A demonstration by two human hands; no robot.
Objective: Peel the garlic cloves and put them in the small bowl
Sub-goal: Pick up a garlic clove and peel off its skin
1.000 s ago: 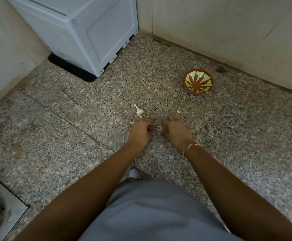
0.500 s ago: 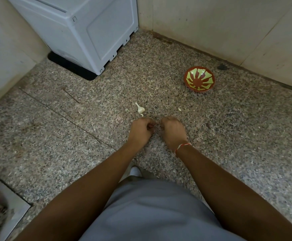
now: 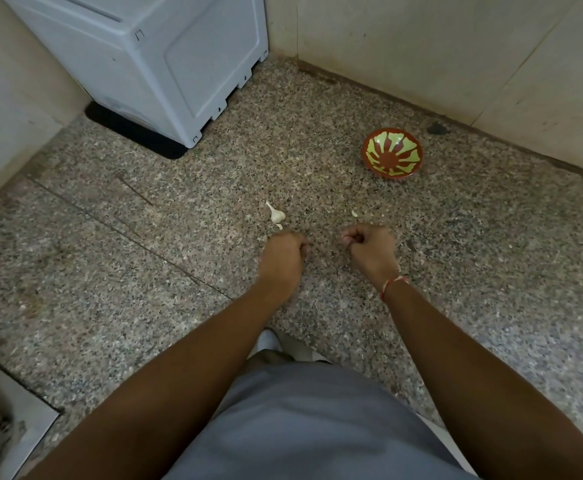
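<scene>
- Grey appliance point(image 3: 165, 64): stands in the far left corner on the speckled stone floor point(image 3: 144, 237), well apart from the work area.
- Garlic bulb remnant point(image 3: 276, 214): a pale piece with a thin upright stem, lying on the floor just beyond the left hand. Judged light, with dry papery skin that flakes and slides under the fingertips; best taken at the plump base, since the stem would likely snap.
- Left hand point(image 3: 283, 258): knuckles up, fingers curled under the palm. Whether they pinch a clove or skin cannot be told; the fingertips are hidden.
- Right hand point(image 3: 373, 251): fingers curled into a loose fist, thumb against the forefinger. A pale speck shows at the thumb side, perhaps a clove or peel, but too small to tell. A red-and-white thread point(image 3: 392, 285) circles the wrist.
- Loose fragment point(image 3: 354, 213): a small pale scrap on the floor just beyond the right hand; clove or peel is uncertain.
- Small bowl point(image 3: 392, 155): red with green rays, upright near the far wall, well apart from both hands; no cloves visible inside. A peeled clove is firm yet slick, so a fingertip pinch across its widest part suits the carry.
</scene>
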